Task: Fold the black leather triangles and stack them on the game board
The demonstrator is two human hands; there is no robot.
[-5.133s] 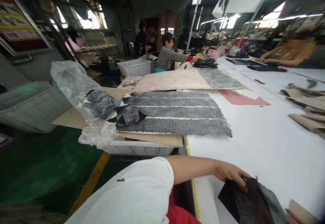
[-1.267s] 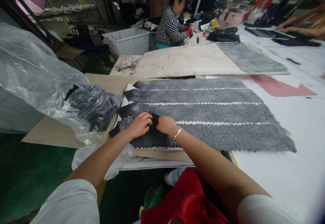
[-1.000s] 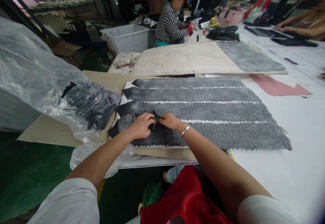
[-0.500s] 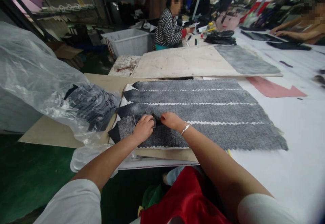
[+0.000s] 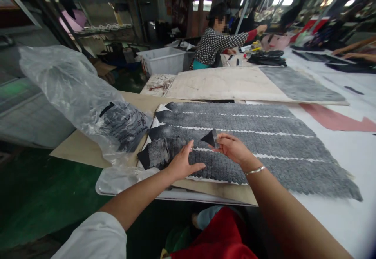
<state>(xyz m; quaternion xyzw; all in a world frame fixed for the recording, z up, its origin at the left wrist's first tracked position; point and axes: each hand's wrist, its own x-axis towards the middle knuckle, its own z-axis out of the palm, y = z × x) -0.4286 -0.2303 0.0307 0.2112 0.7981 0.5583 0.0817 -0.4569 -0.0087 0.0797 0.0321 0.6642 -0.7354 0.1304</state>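
Observation:
Between the thumb and fingers of my right hand (image 5: 232, 148) is a small dark fabric piece with a pointed black end (image 5: 209, 138), raised over the laid-out rows. My left hand (image 5: 185, 161) is beside it with thumb and fingers spread, nothing between them, low over the nearest row. Grey overlapping fabric pieces (image 5: 273, 147) lie in several long rows with zigzag edges and white gaps. Each row ends at the left in a black point. A loose bunch of grey pieces (image 5: 160, 151) lies on the nearest row, left of my left hand.
A clear plastic bag (image 5: 79, 82) holding dark pieces stands at the left on a tan board (image 5: 76, 149). Behind the rows lies a pale board (image 5: 217, 84); pink fabric (image 5: 335, 118) is at the right. A co-worker (image 5: 208, 43) reaches across the far table near a grey bin (image 5: 164, 61).
My right hand has lifted away with a fabric piece, and my left hand has opened. The view has shifted, and the co-worker's arm now stretches out to the right.

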